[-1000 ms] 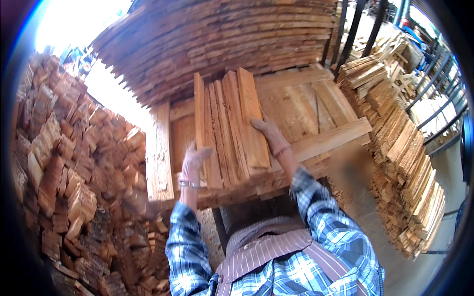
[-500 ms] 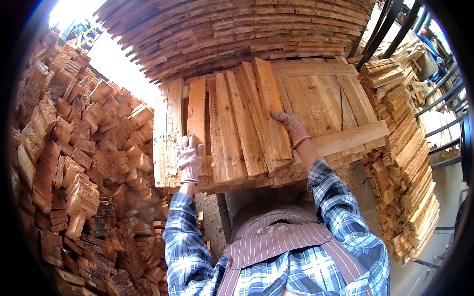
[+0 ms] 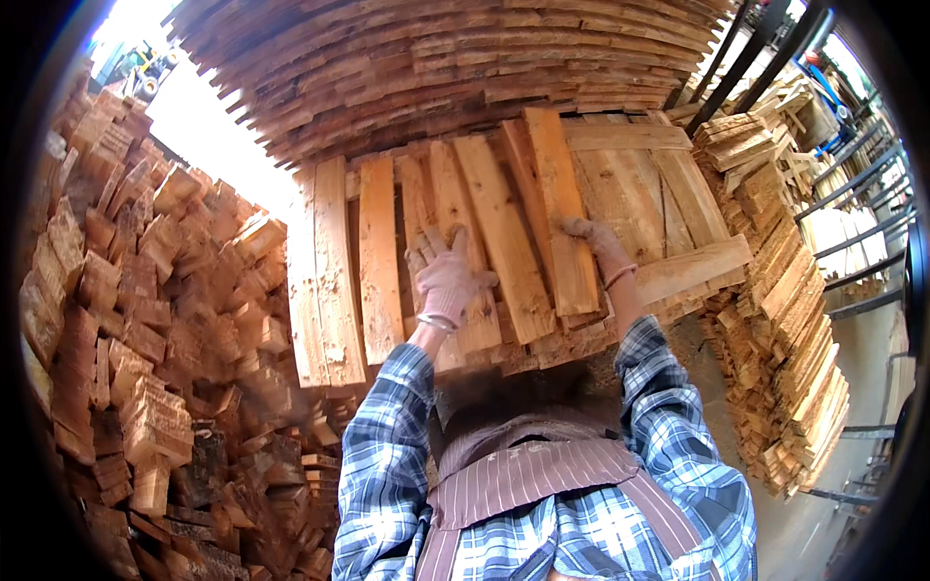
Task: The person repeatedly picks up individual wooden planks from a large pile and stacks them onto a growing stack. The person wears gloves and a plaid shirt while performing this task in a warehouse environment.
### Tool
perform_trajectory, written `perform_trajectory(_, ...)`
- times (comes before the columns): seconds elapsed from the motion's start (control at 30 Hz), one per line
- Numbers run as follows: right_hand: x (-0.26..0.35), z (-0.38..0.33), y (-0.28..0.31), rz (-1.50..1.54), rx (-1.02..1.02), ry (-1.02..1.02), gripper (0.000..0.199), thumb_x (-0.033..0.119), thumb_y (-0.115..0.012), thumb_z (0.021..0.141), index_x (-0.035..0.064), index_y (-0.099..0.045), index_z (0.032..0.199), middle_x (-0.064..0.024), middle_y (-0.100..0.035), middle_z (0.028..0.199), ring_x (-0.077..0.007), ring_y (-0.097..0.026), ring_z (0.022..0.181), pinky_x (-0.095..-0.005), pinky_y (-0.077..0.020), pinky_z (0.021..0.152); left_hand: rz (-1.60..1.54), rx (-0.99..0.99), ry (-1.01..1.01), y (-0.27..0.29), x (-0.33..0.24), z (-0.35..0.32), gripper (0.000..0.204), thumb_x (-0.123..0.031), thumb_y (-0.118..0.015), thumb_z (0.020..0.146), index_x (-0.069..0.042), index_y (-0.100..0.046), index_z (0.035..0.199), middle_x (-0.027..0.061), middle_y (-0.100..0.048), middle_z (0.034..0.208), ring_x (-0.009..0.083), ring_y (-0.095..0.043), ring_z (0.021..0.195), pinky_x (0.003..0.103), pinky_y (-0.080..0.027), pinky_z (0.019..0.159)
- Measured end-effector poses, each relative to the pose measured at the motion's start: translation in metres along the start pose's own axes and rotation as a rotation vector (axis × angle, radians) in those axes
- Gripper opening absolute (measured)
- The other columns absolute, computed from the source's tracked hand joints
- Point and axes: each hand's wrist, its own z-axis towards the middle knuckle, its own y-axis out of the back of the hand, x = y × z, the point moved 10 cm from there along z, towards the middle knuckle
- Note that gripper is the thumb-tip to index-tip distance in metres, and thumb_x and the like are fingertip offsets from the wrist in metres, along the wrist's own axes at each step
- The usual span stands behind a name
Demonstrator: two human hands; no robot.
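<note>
Several short pale wooden planks lie side by side, slightly fanned, on top of a waist-high stack in front of me. My left hand, in a light work glove, presses flat on the middle planks with its fingers spread. My gloved right hand rests on the right edge of a slanted plank, fingers curled over it. Both forearms in blue plaid sleeves reach up from below. A wider board surface lies under the planks to the right.
A tall curved stack of long boards rises behind the planks. A heap of short wood offcuts fills the left. Another stack of thin boards stands on the right, with dark metal racks beyond it.
The bundle of planks has been spread out flatter across the stack. My left hand moved from the planks' lower edge up onto their faces and opened. My right hand stayed at the right plank.
</note>
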Motion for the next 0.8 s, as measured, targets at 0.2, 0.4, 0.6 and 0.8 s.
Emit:
perform_trajectory(0.2,-0.056,0.037,0.022,-0.01,-0.037,-0.134,0.053,0.025,-0.072,0.084,-0.0058,-0.058,0.125,-0.0142,-0.07,0.101,-0.026,-0.07,0.084,-0.0361,-0.0584,0.074,-0.108,-0.084,-0.09,-0.003,-0.008,0.014,0.086,-0.064,-0.054,0.088,-0.024,-0.023,0.156,0.0289,-0.005,0.161,0.0468,-0.011,0.148,0.057,-0.016,0.118)
perform_trajectory(0.4,-0.058,0.03,0.026,0.043,-0.102,-0.086,0.055,0.029,-0.075,0.082,-0.0027,-0.06,0.125,-0.0143,-0.07,0.1,-0.0249,-0.069,0.082,-0.0352,-0.0568,0.075,-0.207,-0.035,-0.049,-0.014,0.004,0.015,0.075,-0.061,-0.045,0.095,-0.023,-0.024,0.156,0.0282,-0.004,0.161,0.0465,-0.009,0.148,0.058,-0.015,0.118)
perform_trajectory(0.6,0.005,0.008,0.099,-0.361,-0.261,0.02,0.06,0.033,-0.078,0.079,0.0013,-0.062,0.126,-0.0142,-0.071,0.1,-0.0235,-0.067,0.082,-0.0339,-0.0549,0.076,-0.016,-0.095,-0.143,-0.021,-0.015,0.016,0.08,-0.063,-0.046,0.093,-0.018,-0.024,0.156,0.0217,-0.005,0.163,0.0466,-0.002,0.149,0.065,-0.002,0.116)
perform_trajectory(0.8,0.123,-0.057,0.03,-0.888,-0.366,0.39,0.055,0.021,-0.072,0.085,0.0093,-0.055,0.137,-0.0162,-0.065,0.118,-0.0232,-0.063,0.101,-0.0358,-0.0536,0.084,-0.125,0.014,-0.19,-0.01,-0.012,0.021,0.08,-0.059,-0.053,0.092,-0.016,-0.029,0.154,0.0155,-0.008,0.164,0.0419,-0.007,0.15,0.059,-0.03,0.112)
